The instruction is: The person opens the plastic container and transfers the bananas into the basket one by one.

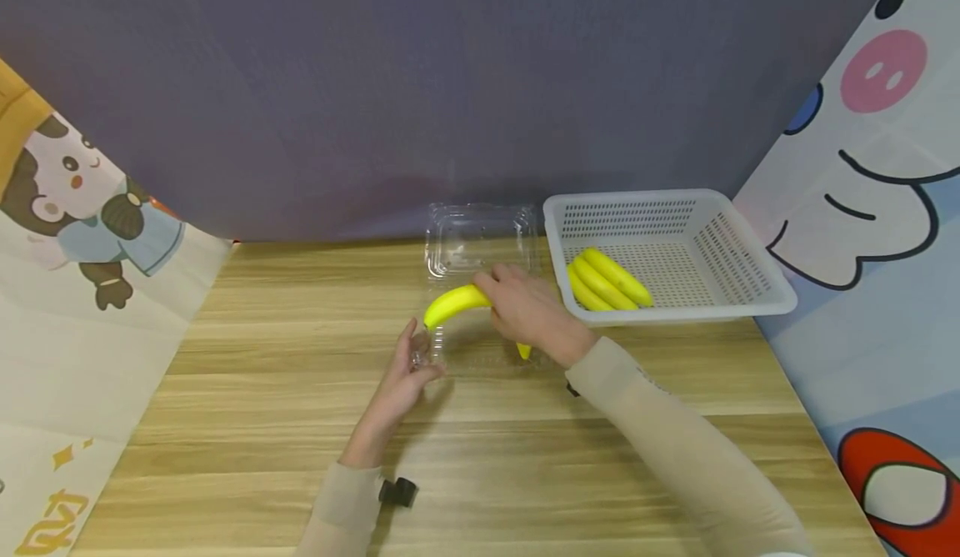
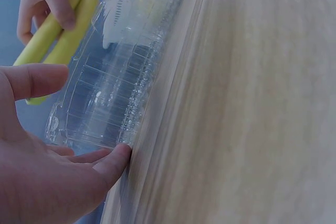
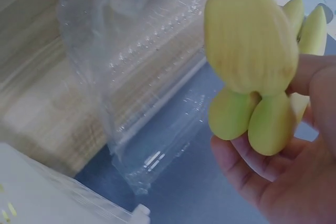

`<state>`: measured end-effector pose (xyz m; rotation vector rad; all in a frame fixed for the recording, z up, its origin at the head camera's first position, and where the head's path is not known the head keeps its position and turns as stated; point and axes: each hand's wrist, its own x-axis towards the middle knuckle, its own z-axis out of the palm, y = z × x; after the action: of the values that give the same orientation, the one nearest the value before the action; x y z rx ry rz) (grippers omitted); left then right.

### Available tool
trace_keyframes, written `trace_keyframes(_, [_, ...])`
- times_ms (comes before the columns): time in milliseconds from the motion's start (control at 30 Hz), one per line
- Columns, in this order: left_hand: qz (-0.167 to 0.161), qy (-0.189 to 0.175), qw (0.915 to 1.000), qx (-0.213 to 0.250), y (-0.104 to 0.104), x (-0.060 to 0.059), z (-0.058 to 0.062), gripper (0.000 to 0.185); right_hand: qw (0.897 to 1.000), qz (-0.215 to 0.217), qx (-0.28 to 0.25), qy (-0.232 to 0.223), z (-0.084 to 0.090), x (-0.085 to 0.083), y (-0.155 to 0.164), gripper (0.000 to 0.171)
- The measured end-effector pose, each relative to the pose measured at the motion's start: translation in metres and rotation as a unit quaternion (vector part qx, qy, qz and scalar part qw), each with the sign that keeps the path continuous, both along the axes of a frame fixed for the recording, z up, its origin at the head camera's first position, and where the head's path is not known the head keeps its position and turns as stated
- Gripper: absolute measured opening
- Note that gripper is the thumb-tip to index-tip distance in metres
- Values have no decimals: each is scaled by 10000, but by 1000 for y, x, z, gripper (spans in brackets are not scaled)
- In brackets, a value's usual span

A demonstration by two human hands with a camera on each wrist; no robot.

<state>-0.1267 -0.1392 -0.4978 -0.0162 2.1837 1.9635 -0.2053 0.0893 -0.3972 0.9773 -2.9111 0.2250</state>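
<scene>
My right hand (image 1: 525, 305) holds a bunch of yellow bananas (image 1: 454, 302) over the base of a clear plastic clamshell box (image 1: 438, 347). In the right wrist view the thumb and fingers grip the bunch (image 3: 252, 40) near its thick joined end, with other banana tips showing behind. At the box's left end is my left hand (image 1: 400, 383). The left wrist view shows its fingertips (image 2: 119, 157) touching the box's lower edge and another digit raised apart from the wall. Behind the base, the box's lid (image 1: 480, 242) lies folded back.
A white slotted basket (image 1: 675, 313) stands just right of the box, with another bunch of bananas (image 1: 609, 280) in its left front corner. A dark grey wall (image 1: 337, 107) rises behind the wooden table (image 1: 300, 315). Printed cartoon panels flank both sides.
</scene>
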Motion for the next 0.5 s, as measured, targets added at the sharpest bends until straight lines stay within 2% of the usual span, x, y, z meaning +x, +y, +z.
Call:
trace_keyframes(267, [16, -7, 9999, 114, 1, 1, 3, 101, 9991, 79, -208, 351, 11, 3, 3, 45])
trace_keyframes(500, [-39, 10, 10000, -1, 0, 0, -1, 99, 9981, 98, -311, 531, 21, 4, 9, 45])
